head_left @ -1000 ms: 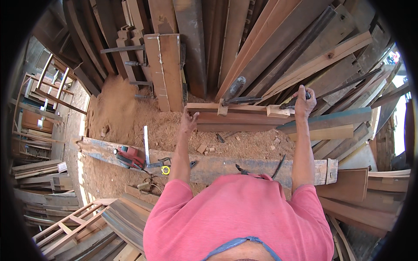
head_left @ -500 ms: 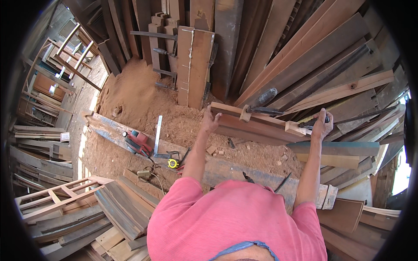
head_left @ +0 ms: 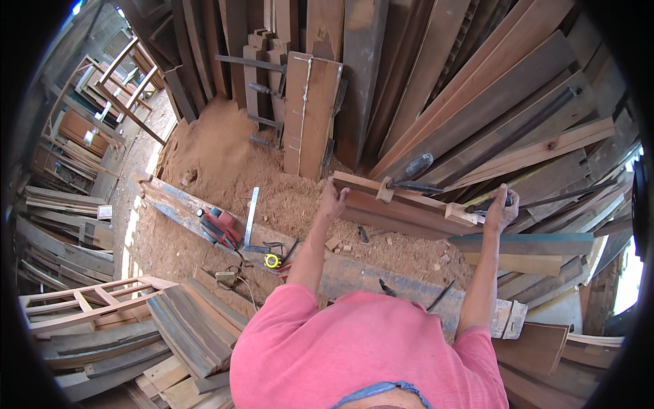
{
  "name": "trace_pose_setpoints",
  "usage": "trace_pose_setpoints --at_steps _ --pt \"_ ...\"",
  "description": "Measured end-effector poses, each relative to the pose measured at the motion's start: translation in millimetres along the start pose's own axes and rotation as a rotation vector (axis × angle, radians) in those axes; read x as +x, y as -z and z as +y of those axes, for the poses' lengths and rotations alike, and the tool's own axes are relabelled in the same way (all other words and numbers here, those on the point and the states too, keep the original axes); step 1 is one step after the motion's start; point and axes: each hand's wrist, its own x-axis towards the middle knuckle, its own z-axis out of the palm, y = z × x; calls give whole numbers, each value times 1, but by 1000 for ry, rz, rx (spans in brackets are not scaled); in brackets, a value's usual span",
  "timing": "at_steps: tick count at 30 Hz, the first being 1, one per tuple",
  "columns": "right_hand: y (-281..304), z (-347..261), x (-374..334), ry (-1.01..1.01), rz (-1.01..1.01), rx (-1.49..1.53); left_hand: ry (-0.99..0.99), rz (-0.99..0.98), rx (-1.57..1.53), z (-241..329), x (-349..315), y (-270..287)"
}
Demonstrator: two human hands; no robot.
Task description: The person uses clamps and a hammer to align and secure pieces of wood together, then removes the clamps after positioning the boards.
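A long reddish-brown board [head_left: 402, 217] stands on edge in front of me, over the sawdust. My left hand [head_left: 333, 202] is closed round its left end. Two bar clamps sit along its top edge: one has a dark handle [head_left: 417, 165] and a small wooden pad [head_left: 385, 190] against the board. Toward the right end, a pale wooden block [head_left: 461, 215] lies between the board and the second clamp. On that clamp's dark handle [head_left: 481, 205], my right hand [head_left: 502, 210] has its fingers wrapped. The clamps' far jaws are hidden.
A worn beam [head_left: 354, 273] crosses in front of me. Left of my arm are a red power tool [head_left: 219, 225], a metal square [head_left: 252, 217] and a yellow tape measure [head_left: 272, 260]. Planks [head_left: 477, 129] lean behind the board, beside another clamped panel [head_left: 310, 116]. Sawdust [head_left: 221, 143] is heaped at left.
The whole view has shifted slightly, so the scene sits a little lower. Both hands keep their places on the board and the clamp handle.
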Motion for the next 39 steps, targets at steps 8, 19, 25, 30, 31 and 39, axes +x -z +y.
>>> trace_pose_setpoints --at_steps 8,19,25,30,31,39 --pt "2 -3 2 25 -38 -5 82 159 344 34 -27 -15" --pt "-10 10 17 51 -147 115 508 -723 126 -14 -354 -34" --pt "-11 30 33 88 -188 112 1175 -1045 -329 31 -456 42" --pt "-19 20 33 86 -158 71 1316 -739 -701 61 -507 36" --pt "-21 23 38 93 -151 86 1307 -706 -735 60 -506 34" --pt "-27 35 53 24 -108 103 1285 -713 -800 27 -458 62"
